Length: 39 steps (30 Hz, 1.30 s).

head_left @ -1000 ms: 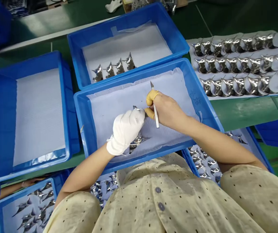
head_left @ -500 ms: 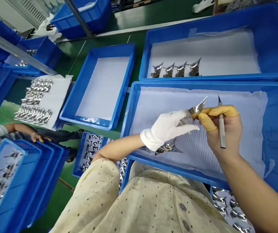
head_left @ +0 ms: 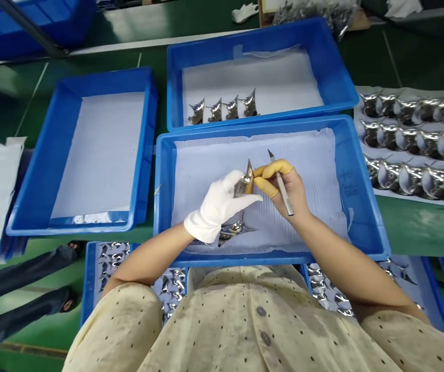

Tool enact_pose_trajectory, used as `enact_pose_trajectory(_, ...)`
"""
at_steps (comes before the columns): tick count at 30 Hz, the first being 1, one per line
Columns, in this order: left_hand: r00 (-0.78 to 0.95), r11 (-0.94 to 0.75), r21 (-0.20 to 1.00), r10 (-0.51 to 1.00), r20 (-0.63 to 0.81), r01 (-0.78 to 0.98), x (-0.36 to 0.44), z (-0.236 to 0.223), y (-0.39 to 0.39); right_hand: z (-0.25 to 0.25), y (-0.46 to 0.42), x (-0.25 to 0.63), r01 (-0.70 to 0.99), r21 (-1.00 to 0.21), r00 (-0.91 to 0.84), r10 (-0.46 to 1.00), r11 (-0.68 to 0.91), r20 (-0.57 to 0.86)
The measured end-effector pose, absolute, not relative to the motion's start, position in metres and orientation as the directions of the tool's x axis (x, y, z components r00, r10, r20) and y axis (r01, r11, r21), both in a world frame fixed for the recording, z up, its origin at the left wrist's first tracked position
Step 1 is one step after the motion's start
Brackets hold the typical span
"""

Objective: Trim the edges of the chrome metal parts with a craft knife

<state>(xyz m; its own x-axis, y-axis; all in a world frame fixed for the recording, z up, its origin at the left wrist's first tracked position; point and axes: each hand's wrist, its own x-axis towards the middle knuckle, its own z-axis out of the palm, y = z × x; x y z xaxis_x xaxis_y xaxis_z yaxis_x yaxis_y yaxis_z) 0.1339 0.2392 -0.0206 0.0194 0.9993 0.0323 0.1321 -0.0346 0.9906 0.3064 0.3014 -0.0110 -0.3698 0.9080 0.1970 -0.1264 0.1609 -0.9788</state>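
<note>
My left hand [head_left: 219,203], in a white glove, grips a shiny curved metal part [head_left: 245,181] whose pointed tip stands upward. Yellow finger cots cover fingers of my right hand [head_left: 289,188]. A craft knife [head_left: 282,186] is held in it, blade up and handle slanting down across the palm; the fingertips also touch the metal part's right side. Both hands are above a blue tray [head_left: 365,206] lined with white sheet [head_left: 303,150]. Below my left hand another chrome part [head_left: 235,231] lies in this tray, partly covered by the glove.
Behind, a second blue tray [head_left: 173,85] holds several chrome parts [head_left: 231,107] in a row. To the left stands a lined blue tray [head_left: 31,206]. Rows of chrome parts [head_left: 415,139] lie at right on white sheet. A person's legs [head_left: 24,279] show at lower left.
My view has swung to the right, bringing the rows of chrome parts at right into sight. The held metal part is turned more upright; both hands keep their hold.
</note>
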Motion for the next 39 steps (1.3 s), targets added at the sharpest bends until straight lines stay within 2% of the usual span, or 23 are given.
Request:
enact_pose_trajectory(7, -0.023, -0.132, 0.973, 0.990, 0.139, 0.190, 0.134, -0.019, 0.241, -0.012, 0.300, 0.309, -0.122, -0.952, -0.293, 0.906, 0.282, 0.305)
enact_pose_trajectory(14, -0.038, -0.165, 0.942, 0.982, 0.184, 0.294, 0.132, -0.017, 0.242, -0.015, 0.303, 0.313, -0.055, -0.957, -0.282, 0.915, 0.286, 0.290)
enact_pose_trajectory(19, -0.049, -0.219, 0.930, 0.969, 0.244, 0.297, 0.130, -0.016, 0.243, -0.015, 0.303, 0.312, -0.060, -0.947, -0.280, 0.905, 0.316, 0.320)
enact_pose_trajectory(22, -0.076, -0.164, 0.961, 0.980, 0.184, 0.223, 0.128, -0.013, 0.242, -0.011, 0.301, 0.312, -0.059, -0.934, -0.249, 0.901, 0.352, 0.355)
enact_pose_trajectory(26, -0.056, -0.073, 0.997, 0.996, 0.073, 0.007, 0.126, -0.007, 0.243, -0.007, 0.296, 0.312, 0.036, -0.886, -0.249, 0.863, 0.462, 0.439)
enact_pose_trajectory(31, -0.034, 0.026, 0.986, 0.999, -0.032, -0.167, 0.126, -0.002, 0.246, -0.002, 0.293, 0.312, -0.018, -0.853, -0.303, 0.810, 0.522, 0.503)
enact_pose_trajectory(35, -0.013, 0.042, 0.980, 0.999, -0.045, -0.193, 0.126, -0.003, 0.247, 0.004, 0.291, 0.312, -0.015, -0.876, -0.280, 0.839, 0.482, 0.467)
enact_pose_trajectory(39, 0.024, 0.111, 0.981, 0.994, -0.109, -0.160, 0.125, 0.001, 0.245, 0.005, 0.292, 0.310, 0.013, -0.934, -0.256, 0.904, 0.358, 0.343)
